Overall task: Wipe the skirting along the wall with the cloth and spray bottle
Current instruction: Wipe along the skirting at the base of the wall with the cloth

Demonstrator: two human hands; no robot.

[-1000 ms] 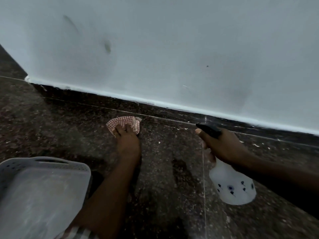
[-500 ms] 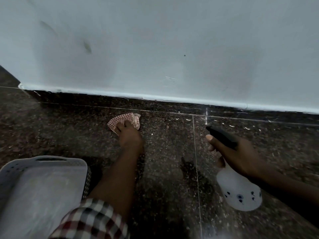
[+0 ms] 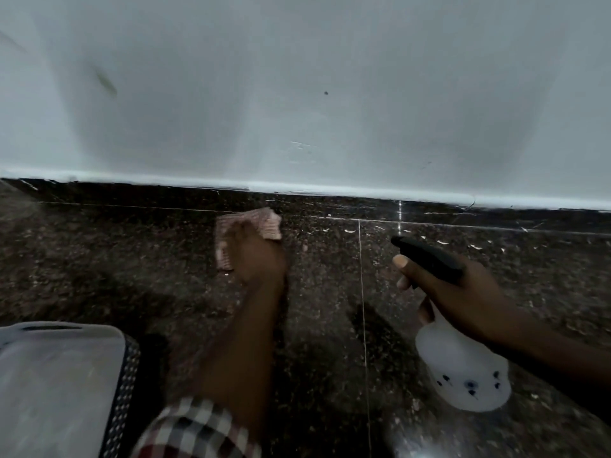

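A dark granite skirting (image 3: 165, 195) runs along the foot of the white wall (image 3: 297, 94). My left hand (image 3: 258, 256) grips a red-checked cloth (image 3: 264, 221), bunched and lifted just below the skirting. My right hand (image 3: 463, 292) holds a white spray bottle (image 3: 463, 375) with a black trigger head, its nozzle pointing left toward the skirting; my index finger lies along the trigger. The bottle hangs tilted above the floor.
Dark speckled granite floor (image 3: 99, 259) with thin grout lines and pale flecks near the wall. A white perforated plastic basket (image 3: 59, 375) stands at the lower left, beside my checked sleeve (image 3: 195, 431).
The left hand has gathered the cloth off the floor into a fist and raised it toward the skirting. The view has shifted right; the bottle hand has barely moved.
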